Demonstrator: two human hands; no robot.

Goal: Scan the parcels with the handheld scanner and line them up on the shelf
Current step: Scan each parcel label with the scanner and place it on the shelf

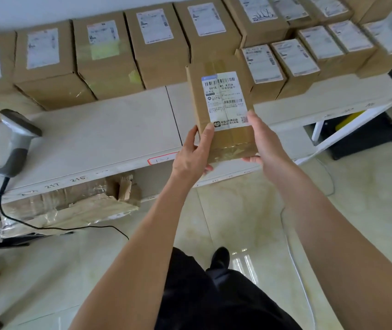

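Head view: both hands hold one parcel [222,110] over the shelf [109,139], label up. Left hand [193,153] grips its near-left corner, right hand [265,141] its right edge. Scanner [15,144] stands on the shelf, far left. Row of parcels [109,53] lines the back.

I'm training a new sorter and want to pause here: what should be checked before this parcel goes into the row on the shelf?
1. Grip: left hand and right hand both hold the parcel at its near end: ok.
2. Label faces up, readable: ok.
3. Already scanned: cannot tell.
4. Scanner stands clear on the shelf, left of the parcel: ok.
5. Gap in the row of boxes for this parcel: cannot tell, the parcel hides it.
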